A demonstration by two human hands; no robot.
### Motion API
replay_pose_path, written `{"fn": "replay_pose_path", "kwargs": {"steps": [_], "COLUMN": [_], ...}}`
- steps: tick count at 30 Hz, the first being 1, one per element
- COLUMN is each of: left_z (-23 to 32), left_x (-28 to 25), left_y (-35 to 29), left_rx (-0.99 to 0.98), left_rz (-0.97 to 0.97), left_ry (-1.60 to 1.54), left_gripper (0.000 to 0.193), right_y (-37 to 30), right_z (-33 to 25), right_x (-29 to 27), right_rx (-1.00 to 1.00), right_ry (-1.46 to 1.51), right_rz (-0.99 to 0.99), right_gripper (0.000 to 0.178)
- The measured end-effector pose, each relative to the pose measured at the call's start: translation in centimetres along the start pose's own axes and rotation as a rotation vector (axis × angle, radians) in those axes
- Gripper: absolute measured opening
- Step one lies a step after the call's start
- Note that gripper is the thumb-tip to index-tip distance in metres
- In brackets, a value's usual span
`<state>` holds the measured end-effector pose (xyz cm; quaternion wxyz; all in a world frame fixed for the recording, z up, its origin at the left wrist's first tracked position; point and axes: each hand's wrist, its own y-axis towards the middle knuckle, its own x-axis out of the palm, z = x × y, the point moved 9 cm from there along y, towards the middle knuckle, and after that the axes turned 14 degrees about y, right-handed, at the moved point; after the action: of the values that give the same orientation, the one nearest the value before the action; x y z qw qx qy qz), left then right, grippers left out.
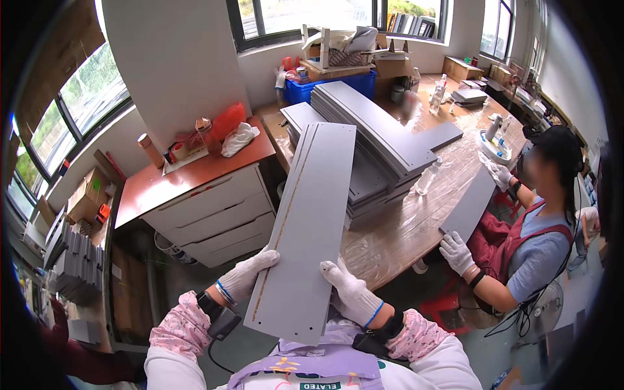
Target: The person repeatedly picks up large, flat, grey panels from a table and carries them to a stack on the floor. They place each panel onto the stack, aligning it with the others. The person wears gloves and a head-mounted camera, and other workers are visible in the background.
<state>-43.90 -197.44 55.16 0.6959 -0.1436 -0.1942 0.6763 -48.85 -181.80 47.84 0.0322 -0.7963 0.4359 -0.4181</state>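
Observation:
A long grey panel (309, 214) lies between my two gloved hands, slanting away from me. A brown groove runs along its left side, and small holes show near both ends. My left hand (255, 273) grips the left edge near the close end, its fingers partly under the panel. On the opposite edge, my right hand (351, 292) clasps the panel with the thumb on top. The panel's far end overlaps the view of a tall stack of grey panels (370, 130) on the wooden table (390, 244).
At right, a seated co-worker (526, 240) in white gloves holds another grey panel (471, 201). A drawer cabinet (208, 214) with a reddish top stands left of the table. Bottles (437, 94) and a blue crate (299, 91) sit farther back. More panels (75, 260) are stacked far left.

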Motion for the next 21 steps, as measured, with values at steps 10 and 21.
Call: {"fn": "replay_pose_path", "kwargs": {"steps": [10, 21], "left_z": [-4.4, -7.7], "left_x": [-1.2, -2.2], "left_y": [-3.6, -11.0], "left_rx": [-0.072, -0.074], "left_rz": [-0.063, -0.001], "left_ry": [-0.010, 0.053], "left_gripper": [0.050, 0.049], "right_y": [0.8, 1.2], "right_z": [-4.1, -5.5], "right_x": [1.7, 1.5], "right_rx": [-0.151, -0.176], "right_ry": [0.200, 0.381], "right_rz": [-0.016, 0.032], "right_gripper": [0.059, 0.051]}}
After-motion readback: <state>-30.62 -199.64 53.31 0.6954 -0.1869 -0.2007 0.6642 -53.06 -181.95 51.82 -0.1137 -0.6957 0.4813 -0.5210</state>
